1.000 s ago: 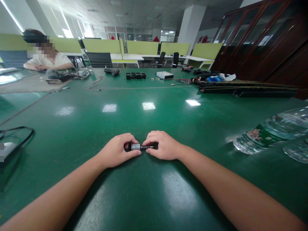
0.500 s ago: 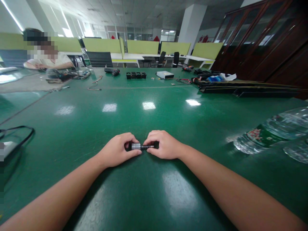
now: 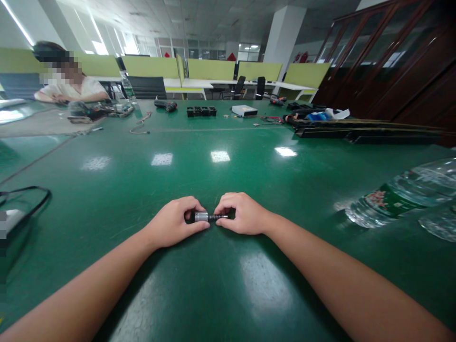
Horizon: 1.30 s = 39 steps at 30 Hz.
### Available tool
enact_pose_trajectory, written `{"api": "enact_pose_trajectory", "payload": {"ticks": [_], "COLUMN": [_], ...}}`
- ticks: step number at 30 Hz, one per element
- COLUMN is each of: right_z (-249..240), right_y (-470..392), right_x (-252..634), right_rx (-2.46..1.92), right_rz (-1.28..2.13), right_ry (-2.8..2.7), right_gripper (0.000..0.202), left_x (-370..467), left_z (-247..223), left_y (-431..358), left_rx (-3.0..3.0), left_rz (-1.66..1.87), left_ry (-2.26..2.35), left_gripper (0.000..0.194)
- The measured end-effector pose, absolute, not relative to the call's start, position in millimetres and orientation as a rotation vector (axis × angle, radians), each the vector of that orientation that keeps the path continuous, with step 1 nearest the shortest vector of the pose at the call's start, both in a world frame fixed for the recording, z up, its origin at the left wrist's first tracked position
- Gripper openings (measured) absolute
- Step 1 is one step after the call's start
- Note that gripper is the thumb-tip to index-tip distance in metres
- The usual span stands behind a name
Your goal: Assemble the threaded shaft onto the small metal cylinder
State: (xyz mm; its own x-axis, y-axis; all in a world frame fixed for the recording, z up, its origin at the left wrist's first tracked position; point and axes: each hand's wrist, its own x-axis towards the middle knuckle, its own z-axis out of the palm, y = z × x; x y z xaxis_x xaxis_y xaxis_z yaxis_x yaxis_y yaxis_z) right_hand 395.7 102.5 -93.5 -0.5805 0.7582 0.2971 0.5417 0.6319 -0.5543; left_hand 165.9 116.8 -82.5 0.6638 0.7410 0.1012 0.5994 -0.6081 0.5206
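Note:
A small silver metal cylinder [image 3: 201,216] lies sideways just over the green table, with a thin dark ribbed shaft [image 3: 213,218] sticking out of its right end. My left hand [image 3: 178,221] is closed on the cylinder, thumb in front and fingers behind. Around the shaft's outer part, the thumb and fingertips of my right hand [image 3: 243,214] are closed in a pinch. A slim bright tip [image 3: 225,216] shows between those fingers. Whether the shaft is a screw or carries a spring is too small to tell.
Water bottles [image 3: 399,194] lie at the right. A black cable [image 3: 35,190] loops at the left edge. Along the far side are a black slotted block [image 3: 201,111], a grey-white box [image 3: 244,111], long dark strips [image 3: 356,129] and a power tool [image 3: 166,105]. A person [image 3: 73,88] sits far left.
My right hand's fingertips have shifted slightly to the right along the shaft, leaving a bit more of it bare. My left hand and the cylinder stay where they were.

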Motion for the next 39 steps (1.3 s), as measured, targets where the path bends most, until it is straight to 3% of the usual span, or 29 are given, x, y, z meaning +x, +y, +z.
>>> {"api": "enact_pose_trajectory", "payload": {"ticks": [39], "right_z": [-98.7], "right_y": [106.9], "right_x": [403.6], "right_rx": [-1.006], "right_rz": [0.495], "right_ry": [-2.320], "right_gripper": [0.008], "left_x": [165.7], "left_z": [-83.1], "left_y": [116.5], "left_rx": [2.415], "left_rz": [0.433], "left_ry": [1.047], "left_gripper": [0.026]}}
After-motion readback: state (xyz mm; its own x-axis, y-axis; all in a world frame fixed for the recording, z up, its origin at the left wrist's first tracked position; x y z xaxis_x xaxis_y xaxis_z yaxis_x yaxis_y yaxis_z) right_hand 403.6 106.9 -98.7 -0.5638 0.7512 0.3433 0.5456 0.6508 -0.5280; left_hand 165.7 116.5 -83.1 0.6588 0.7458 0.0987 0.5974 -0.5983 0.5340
